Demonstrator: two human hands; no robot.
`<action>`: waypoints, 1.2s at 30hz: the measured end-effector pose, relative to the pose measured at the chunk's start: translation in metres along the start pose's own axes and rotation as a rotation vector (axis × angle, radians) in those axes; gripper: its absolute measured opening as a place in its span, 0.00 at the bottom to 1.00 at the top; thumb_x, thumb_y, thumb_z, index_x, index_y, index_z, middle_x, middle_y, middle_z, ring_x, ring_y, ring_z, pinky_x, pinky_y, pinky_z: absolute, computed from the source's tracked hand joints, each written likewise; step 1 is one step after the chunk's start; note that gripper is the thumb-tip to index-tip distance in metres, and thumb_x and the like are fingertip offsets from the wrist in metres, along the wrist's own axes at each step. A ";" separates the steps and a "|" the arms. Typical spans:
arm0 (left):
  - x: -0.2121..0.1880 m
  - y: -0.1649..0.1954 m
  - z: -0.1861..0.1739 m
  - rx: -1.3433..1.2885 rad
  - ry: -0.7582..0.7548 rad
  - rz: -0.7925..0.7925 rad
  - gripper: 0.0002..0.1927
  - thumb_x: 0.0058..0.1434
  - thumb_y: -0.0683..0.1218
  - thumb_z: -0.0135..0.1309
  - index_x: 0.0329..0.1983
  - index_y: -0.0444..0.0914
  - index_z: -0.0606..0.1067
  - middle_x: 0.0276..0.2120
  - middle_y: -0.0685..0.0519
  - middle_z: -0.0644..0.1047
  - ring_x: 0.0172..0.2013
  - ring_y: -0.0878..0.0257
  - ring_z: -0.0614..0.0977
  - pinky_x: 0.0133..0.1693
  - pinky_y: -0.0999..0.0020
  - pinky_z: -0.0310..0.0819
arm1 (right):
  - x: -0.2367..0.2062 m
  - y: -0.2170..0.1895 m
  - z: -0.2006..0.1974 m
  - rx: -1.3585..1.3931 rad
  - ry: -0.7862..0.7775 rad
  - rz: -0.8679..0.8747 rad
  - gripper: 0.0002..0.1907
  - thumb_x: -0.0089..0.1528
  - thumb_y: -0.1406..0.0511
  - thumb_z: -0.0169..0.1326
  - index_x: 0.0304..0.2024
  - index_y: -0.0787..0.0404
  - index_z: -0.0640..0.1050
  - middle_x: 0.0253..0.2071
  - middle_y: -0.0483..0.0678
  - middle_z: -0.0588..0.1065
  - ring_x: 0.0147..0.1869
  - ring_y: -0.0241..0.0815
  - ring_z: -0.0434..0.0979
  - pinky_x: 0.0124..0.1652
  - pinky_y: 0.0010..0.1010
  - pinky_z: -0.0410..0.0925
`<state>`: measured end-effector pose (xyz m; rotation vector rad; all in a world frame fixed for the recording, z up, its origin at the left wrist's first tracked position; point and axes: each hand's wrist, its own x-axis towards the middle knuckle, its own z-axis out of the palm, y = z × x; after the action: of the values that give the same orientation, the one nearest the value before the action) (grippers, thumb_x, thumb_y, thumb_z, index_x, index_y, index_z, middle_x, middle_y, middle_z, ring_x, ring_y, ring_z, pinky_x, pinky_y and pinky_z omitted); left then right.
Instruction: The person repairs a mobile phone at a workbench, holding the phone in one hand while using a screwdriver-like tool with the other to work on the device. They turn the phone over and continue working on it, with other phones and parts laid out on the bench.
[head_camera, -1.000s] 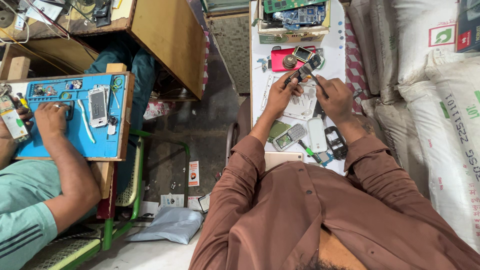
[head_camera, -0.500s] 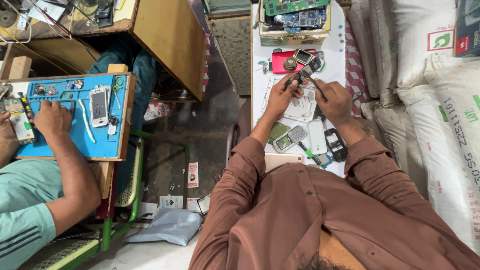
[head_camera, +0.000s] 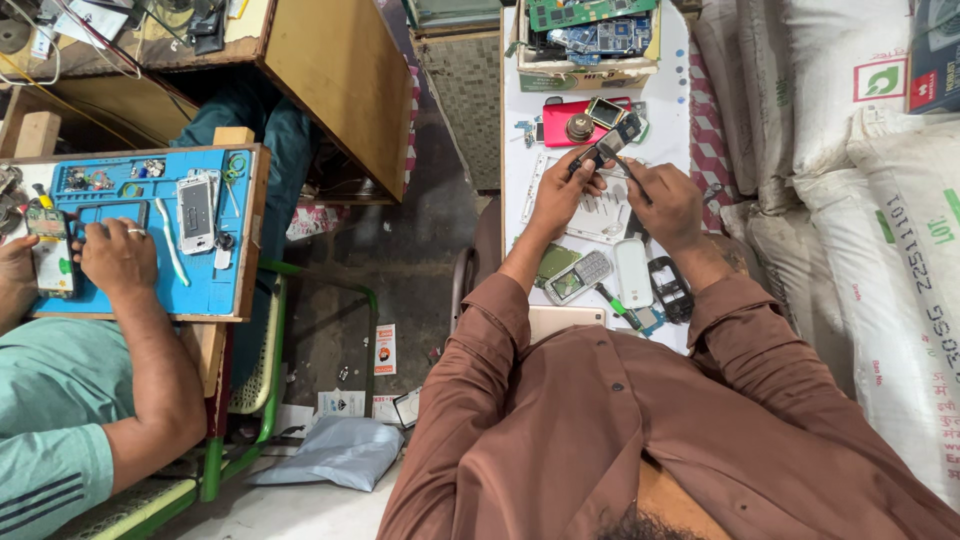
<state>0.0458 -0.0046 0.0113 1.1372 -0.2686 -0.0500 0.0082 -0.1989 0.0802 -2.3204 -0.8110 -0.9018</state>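
- Small dark mobile phone handset (head_camera: 612, 143) is gripped in left hand (head_camera: 560, 192), raised above the white desk (head_camera: 672, 60).
- Thin dark tool (head_camera: 633, 180) is pinched by right hand (head_camera: 668, 203), tip near the handset.
- Disassembly judged midway: grey keypad phone (head_camera: 578, 277), white back cover (head_camera: 633, 273) and black phone frame (head_camera: 670, 290) are laid out near the wrists; nothing is seen reassembled.

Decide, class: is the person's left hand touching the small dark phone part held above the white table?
Touching. The head view shows the left hand with its fingers closed around the small dark phone part, no gap between them, while the right hand holds a thin tool.
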 end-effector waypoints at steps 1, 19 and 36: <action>0.000 0.000 0.000 0.006 0.001 0.002 0.17 0.75 0.46 0.47 0.62 0.33 0.72 0.47 0.50 0.83 0.37 0.68 0.80 0.41 0.72 0.78 | 0.000 0.000 0.000 0.002 0.002 -0.003 0.17 0.63 0.71 0.64 0.56 0.63 0.80 0.34 0.50 0.73 0.36 0.47 0.75 0.36 0.37 0.70; 0.003 -0.007 -0.003 -0.012 0.017 -0.008 0.19 0.75 0.46 0.48 0.64 0.32 0.71 0.47 0.49 0.83 0.36 0.66 0.81 0.40 0.71 0.78 | 0.003 -0.002 0.000 -0.007 0.043 0.032 0.18 0.63 0.72 0.64 0.56 0.62 0.80 0.35 0.50 0.74 0.35 0.47 0.75 0.36 0.38 0.70; 0.002 -0.008 -0.003 0.012 0.026 -0.006 0.17 0.76 0.46 0.47 0.62 0.31 0.73 0.47 0.49 0.83 0.37 0.66 0.80 0.40 0.71 0.78 | 0.003 -0.002 0.000 0.010 0.028 0.083 0.16 0.64 0.72 0.64 0.55 0.63 0.81 0.34 0.50 0.73 0.33 0.46 0.74 0.34 0.37 0.69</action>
<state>0.0496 -0.0061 0.0035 1.1499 -0.2427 -0.0385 0.0088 -0.1966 0.0831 -2.3099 -0.7003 -0.8896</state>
